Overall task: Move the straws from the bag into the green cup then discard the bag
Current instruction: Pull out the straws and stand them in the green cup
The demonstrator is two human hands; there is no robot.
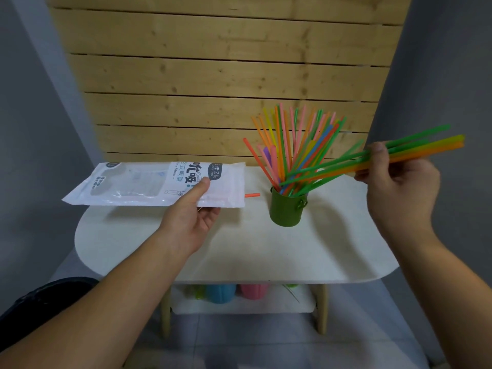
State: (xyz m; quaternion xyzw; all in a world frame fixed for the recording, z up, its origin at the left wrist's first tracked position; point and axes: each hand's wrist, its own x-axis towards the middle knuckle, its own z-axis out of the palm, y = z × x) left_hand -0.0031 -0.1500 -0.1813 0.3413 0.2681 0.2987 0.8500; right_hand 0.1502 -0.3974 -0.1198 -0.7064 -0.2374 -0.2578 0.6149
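While the left hand (193,209) pinches the bag (149,185), the right hand (399,182) grips straws (415,149) over the green cup (287,209).

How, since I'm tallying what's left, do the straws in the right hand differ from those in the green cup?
The hand-held straws lie nearly level, pinched in the right hand; the cup straws stand fanned upright in the green cup. The hand-held straws are few, green, yellow and orange; the cup straws are many, with pink, blue and purple too. Both are thin straight straws.

soft, even light, faint shadows on the table (239,249); wide-angle bending at edges, right hand (399,187) motion-blurred.
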